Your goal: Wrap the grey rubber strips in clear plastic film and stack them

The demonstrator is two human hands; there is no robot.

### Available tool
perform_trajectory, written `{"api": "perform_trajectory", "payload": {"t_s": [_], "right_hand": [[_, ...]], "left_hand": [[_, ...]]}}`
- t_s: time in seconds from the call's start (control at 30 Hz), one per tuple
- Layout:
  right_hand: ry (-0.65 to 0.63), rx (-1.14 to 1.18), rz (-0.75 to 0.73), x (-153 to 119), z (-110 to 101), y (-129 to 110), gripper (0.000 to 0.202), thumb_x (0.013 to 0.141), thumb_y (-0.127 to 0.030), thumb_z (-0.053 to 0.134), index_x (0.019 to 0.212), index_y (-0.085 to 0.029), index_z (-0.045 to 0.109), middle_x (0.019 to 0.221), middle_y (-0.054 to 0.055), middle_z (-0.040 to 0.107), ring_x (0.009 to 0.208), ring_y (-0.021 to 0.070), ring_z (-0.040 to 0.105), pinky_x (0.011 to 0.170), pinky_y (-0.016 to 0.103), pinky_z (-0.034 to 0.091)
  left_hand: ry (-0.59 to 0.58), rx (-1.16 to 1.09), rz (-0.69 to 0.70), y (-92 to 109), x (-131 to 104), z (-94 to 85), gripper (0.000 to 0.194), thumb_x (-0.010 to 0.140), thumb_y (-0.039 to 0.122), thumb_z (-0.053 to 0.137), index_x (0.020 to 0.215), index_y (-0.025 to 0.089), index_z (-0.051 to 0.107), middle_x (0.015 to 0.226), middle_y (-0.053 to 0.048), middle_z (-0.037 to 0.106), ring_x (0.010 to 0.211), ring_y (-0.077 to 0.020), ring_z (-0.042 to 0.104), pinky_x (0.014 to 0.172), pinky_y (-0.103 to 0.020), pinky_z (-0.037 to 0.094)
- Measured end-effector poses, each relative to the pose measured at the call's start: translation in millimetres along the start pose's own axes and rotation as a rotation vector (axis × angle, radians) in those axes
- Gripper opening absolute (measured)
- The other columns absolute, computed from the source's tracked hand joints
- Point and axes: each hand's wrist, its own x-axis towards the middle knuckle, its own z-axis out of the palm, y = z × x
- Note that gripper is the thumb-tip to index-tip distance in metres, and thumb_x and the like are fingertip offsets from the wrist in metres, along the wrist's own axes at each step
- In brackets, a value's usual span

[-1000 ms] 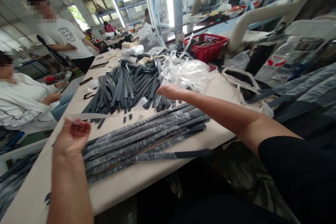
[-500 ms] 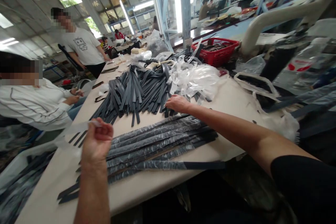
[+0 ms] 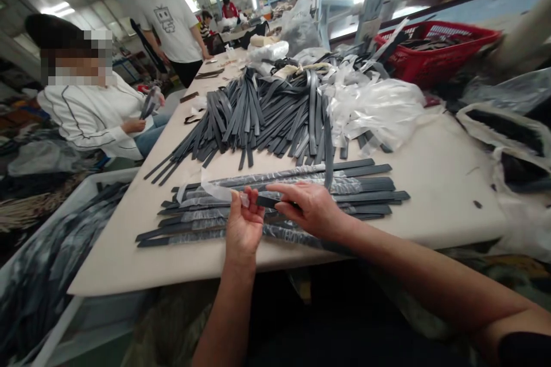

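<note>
My left hand (image 3: 245, 226) pinches a thin translucent plastic sleeve (image 3: 216, 190), which trails off to the left from the fingers. In my right hand (image 3: 312, 209) is a dark grey strap (image 3: 266, 202), its end at the left fingertips beside the sleeve. Whether that end sits inside the sleeve I cannot make out. Under both hands lies a row of plastic-wrapped straps (image 3: 193, 235) with bare dark ends. Behind them spreads a fanned pile of loose straps (image 3: 241, 114), beside a heap of clear plastic sleeves (image 3: 374, 109).
A red basket (image 3: 439, 63) stands at the back right. Left of the table (image 3: 107, 264), a white bin (image 3: 51, 344) holds wrapped straps. A seated co-worker (image 3: 99, 109) handles dark pieces at the left; another person (image 3: 172, 23) stands behind.
My right hand has come back from the loose pile with a strap. My left hand has moved right with the sleeve, so both hands meet over the wrapped row. The view has shifted left.
</note>
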Motion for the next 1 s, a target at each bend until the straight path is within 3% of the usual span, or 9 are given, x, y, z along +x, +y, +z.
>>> {"api": "perform_trajectory", "payload": {"t_s": [0.27,0.53,0.63,0.73,0.8,0.9,1.0], "right_hand": [[-0.116,-0.015,0.050,1,17,-6,0.032,0.093,-0.021,0.060,0.125,-0.021,0.061,0.096,0.005,0.076,0.080,0.0177,0.071,0.080,0.028,0.050],[-0.251,-0.118,0.108,5,21,-8,0.044,0.090,-0.023,0.065,0.133,-0.021,0.057,0.099,0.006,0.077,0.084,0.0198,0.071,0.079,0.028,0.050],[-0.378,-0.207,0.120,0,-1,4,0.051,0.086,-0.033,0.071,0.133,-0.018,0.057,0.089,0.007,0.076,0.076,0.0230,0.072,0.068,0.029,0.051],[-0.487,-0.314,0.073,-8,-46,17,0.021,0.091,-0.034,0.064,0.106,-0.021,0.070,0.077,0.005,0.075,0.066,0.0219,0.071,0.058,0.027,0.048],[-0.444,-0.342,-0.002,-16,-79,16,0.021,0.096,-0.034,0.054,0.090,-0.023,0.071,0.079,0.005,0.075,0.067,0.0216,0.071,0.059,0.027,0.049],[-0.411,-0.346,-0.052,-40,-119,-2,0.031,0.099,-0.042,0.045,0.087,-0.026,0.069,0.069,0.001,0.074,0.053,0.0188,0.068,0.048,0.027,0.044],[-0.437,-0.307,0.005,-79,-137,-25,0.031,0.099,-0.043,0.044,0.087,-0.028,0.068,0.064,-0.001,0.073,0.043,0.0158,0.064,0.041,0.026,0.041]], "left_hand": [[-0.079,-0.015,-0.011,-9,3,-11.2,0.034,0.099,0.023,0.050,0.070,0.015,0.065,0.067,0.000,0.071,0.063,-0.0105,0.068,0.065,-0.022,0.054],[-0.147,0.060,-0.002,-23,-3,-23.8,0.012,0.084,0.024,0.072,0.076,0.015,0.070,0.076,-0.002,0.075,0.066,-0.0109,0.070,0.063,-0.019,0.053],[-0.072,-0.001,0.082,-10,-1,-24.3,0.010,0.084,0.023,0.072,0.077,0.016,0.070,0.073,-0.001,0.074,0.066,-0.0113,0.070,0.064,-0.021,0.053],[-0.030,-0.067,0.164,6,0,-24.2,0.009,0.084,0.024,0.073,0.078,0.017,0.070,0.073,0.000,0.074,0.064,-0.0109,0.069,0.064,-0.021,0.053],[-0.036,-0.087,0.169,7,-2,-24.8,0.008,0.082,0.024,0.074,0.080,0.017,0.070,0.074,0.000,0.074,0.065,-0.0110,0.069,0.065,-0.021,0.053],[-0.043,-0.100,0.091,-8,-8,-27.3,0.012,0.077,0.025,0.079,0.080,0.016,0.071,0.074,-0.001,0.074,0.065,-0.0123,0.070,0.063,-0.022,0.053],[-0.066,-0.096,-0.001,-33,-18,-33.2,0.021,0.069,0.028,0.086,0.081,0.016,0.073,0.075,-0.003,0.075,0.067,-0.0138,0.070,0.064,-0.023,0.054]]}}
